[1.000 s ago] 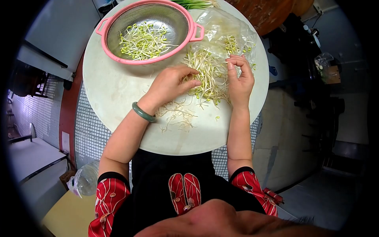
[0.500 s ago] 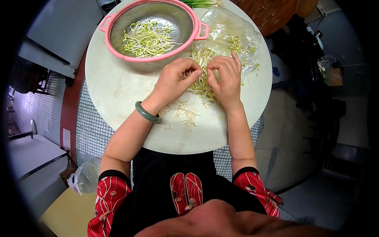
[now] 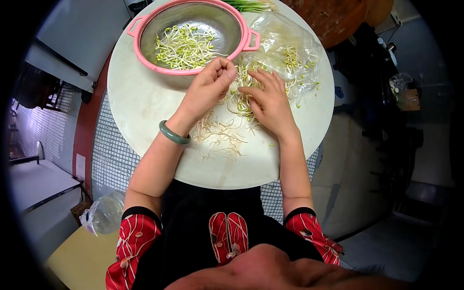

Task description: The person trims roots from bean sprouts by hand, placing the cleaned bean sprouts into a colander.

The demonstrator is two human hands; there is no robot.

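Note:
My left hand (image 3: 209, 88), with a green bangle on its wrist, is closed in a pinch just below the colander's rim; what it holds is too small to make out. My right hand (image 3: 268, 100) has its fingers apart over the right part of the sprout pile (image 3: 243, 102). Behind my left hand stands a pink-rimmed colander (image 3: 139, 50) with bean sprouts (image 3: 186, 47) inside. Thin root trimmings (image 3: 221, 137) lie nearer to me on the round white table (image 3: 140, 104). A clear plastic bag (image 3: 278, 31) with some sprouts rests at the pile's back right.
Green stalks (image 3: 251, 6) lie at the table's far edge. A large clear plastic bottle (image 3: 107, 212) stands at the lower left, by a yellowish surface (image 3: 79, 258). A brown round tabletop (image 3: 333, 19) is beyond the table, with dark furniture at the right.
My left hand has moved up toward the colander, away from my right hand. My right hand has gone from a pinch to spread fingers over the pile.

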